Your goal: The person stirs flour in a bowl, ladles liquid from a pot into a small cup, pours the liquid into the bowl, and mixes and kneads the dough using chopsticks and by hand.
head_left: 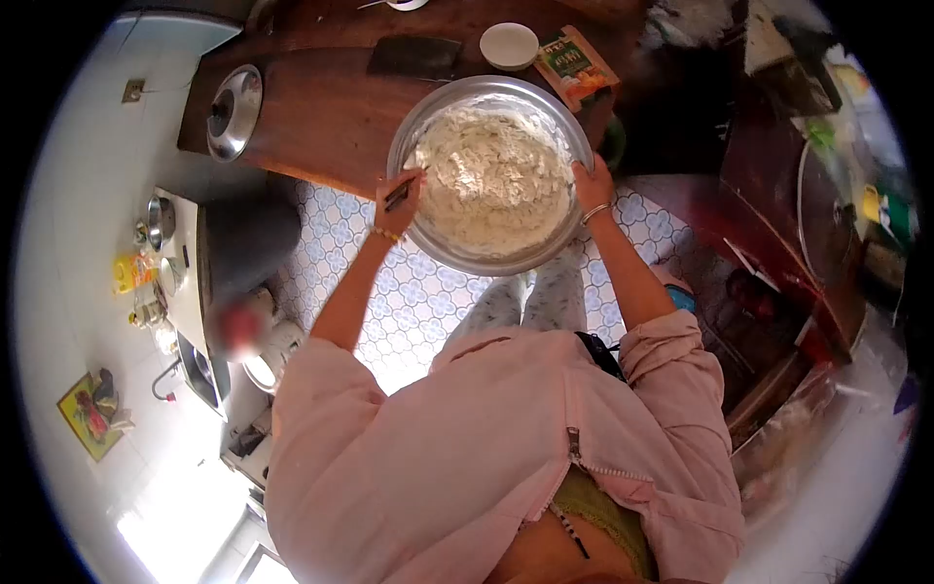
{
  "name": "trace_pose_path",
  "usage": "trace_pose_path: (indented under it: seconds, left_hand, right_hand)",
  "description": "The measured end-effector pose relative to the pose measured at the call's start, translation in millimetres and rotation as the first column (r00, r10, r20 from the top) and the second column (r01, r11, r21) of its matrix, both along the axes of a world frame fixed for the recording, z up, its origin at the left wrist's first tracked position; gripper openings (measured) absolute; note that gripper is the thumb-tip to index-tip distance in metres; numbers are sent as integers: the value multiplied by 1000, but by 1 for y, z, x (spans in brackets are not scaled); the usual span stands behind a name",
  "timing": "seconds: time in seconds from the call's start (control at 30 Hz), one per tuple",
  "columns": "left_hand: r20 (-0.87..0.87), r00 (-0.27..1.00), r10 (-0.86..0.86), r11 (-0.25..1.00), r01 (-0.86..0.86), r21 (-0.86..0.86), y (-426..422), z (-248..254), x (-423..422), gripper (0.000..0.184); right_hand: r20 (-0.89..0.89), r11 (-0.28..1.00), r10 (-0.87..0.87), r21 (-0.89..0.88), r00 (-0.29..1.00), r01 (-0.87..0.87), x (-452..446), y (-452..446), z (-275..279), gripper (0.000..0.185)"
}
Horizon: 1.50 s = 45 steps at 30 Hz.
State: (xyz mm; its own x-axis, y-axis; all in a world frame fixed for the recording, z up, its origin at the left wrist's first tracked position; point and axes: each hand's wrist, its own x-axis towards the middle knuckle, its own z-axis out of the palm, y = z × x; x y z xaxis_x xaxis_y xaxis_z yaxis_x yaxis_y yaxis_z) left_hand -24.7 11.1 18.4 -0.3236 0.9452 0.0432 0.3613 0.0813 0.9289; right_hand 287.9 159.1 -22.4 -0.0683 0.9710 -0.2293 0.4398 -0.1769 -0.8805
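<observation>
A wide metal bowl (401, 146) full of pale, lumpy, floury dough (494, 180) is at the near edge of the brown table, partly over the floor. My left hand (399, 202) is closed at the bowl's left rim. Dark, thin, stick-like things (396, 197) show in its fingers; I cannot tell their kind. On the right rim, my right hand (592, 185) is closed, with the thumb over the edge and the other fingers mostly hidden behind the wall.
Beyond the bowl, the wooden table (321, 117) holds a small white bowl (509, 46), a printed packet (576, 66), a dark flat slab (414, 57) and a metal pot lid (234, 113). A counter with a sink (202, 375) stands left, over patterned floor tiles (336, 238).
</observation>
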Motion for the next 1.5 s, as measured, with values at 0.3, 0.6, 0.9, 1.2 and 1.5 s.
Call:
trace_pose_path:
  seconds: [0.3,0.6,0.9,1.2,1.5]
  left_hand:
    - [672,634,382,923,-221,-315,7,-14,104,15]
    - [278,942,-190,982,187,38,-51,25,104,14]
    - [199,908,-369,895,289,340,26,-37,67,20]
    - [-254,967,1,1000,6,27,88,-50,7,14]
    - [200,816,-542,802,574,-169,-31,40,17,32]
  right_hand:
    - [-36,967,-224,113,974,226,-23,-72,-32,36]
    - [-34,998,62,-3,997,-62,-2,-48,-18,48]
    - [144,997,83,-18,986,-82,-27,-31,7,51]
    - [203,992,103,44,974,-114,-40,-1,15,50]
    - [136,995,90,-50,987,-84,-41,-6,25,46]
